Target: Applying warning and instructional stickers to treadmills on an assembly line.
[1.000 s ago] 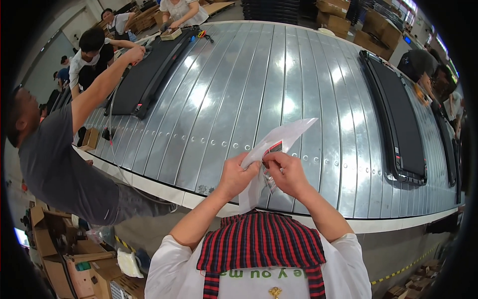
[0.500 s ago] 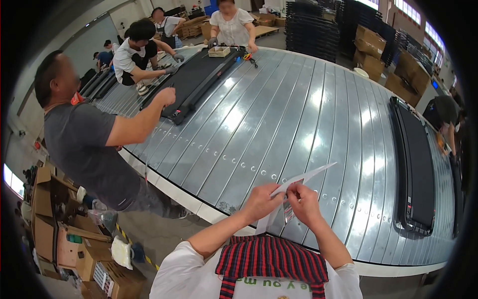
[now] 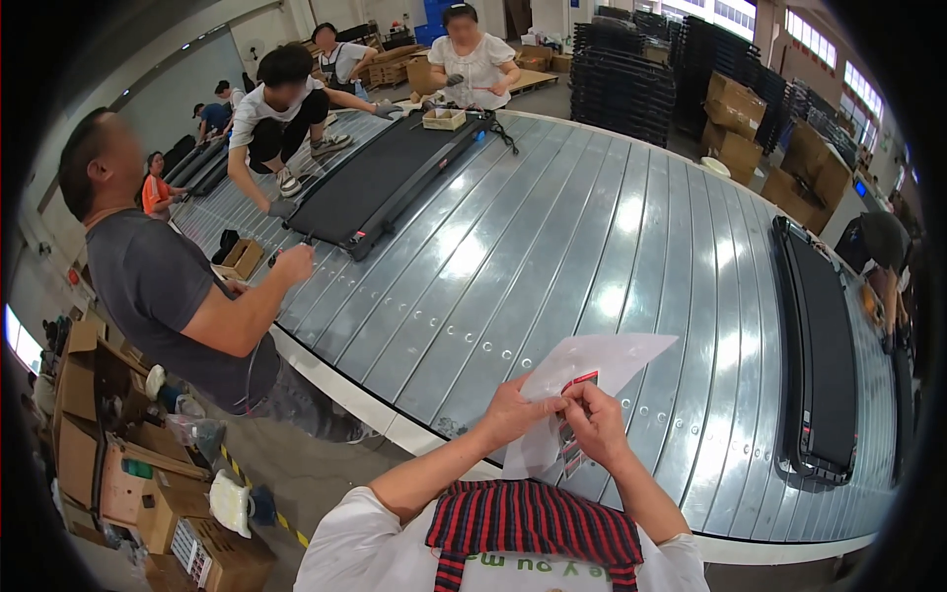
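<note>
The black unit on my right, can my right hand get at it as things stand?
Probably not without moving: your right hand is pinching at the white sheet, and a broad stretch of metal slats lies between it and the black unit.

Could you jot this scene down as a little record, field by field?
Left hand: holds a pale sheet
Right hand: pinched at the red-and-dark labels on that sheet
Surface: slatted metal worktop
Far left: long black machine, small tray at its far end
Right: another black machine
Nearby: person in grey shirt
</note>
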Tool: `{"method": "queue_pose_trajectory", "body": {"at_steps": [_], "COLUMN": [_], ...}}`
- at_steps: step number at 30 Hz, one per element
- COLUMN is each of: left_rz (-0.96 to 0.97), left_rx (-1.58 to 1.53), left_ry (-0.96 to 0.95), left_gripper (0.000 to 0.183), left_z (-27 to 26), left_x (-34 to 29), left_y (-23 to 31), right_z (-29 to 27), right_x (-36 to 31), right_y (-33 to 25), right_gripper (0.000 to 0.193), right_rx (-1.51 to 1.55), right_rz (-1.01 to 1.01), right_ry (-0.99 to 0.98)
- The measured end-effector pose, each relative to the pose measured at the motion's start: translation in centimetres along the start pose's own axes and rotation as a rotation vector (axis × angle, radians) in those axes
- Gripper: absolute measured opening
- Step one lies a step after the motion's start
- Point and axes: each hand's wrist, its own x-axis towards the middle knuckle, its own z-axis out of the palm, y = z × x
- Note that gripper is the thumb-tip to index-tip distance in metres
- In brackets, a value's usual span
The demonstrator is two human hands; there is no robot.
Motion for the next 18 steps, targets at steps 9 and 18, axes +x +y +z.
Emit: {"method": "queue_pose_trajectory", "body": {"at_steps": [9,18], "left_rz": [0.079,0.092], "left_rx": [0.252,0.106], "left_ry": [0.183,0.245], "left_gripper": [0.034,0.033], "left_z": [-4.1,-4.4], "left_x": [1.3,3.1], "left_y": [-1.7,-0.9], "right_z": [-0.9,1.8], "right_x": [0.3,2.4], "right_y": [1.9,-1.7], "right_gripper": [0.011,0.012], "right_rx": [0.478,-0.556], "right_rz": [0.252,-0.463], "right_ry": [0.053,0.245]}}
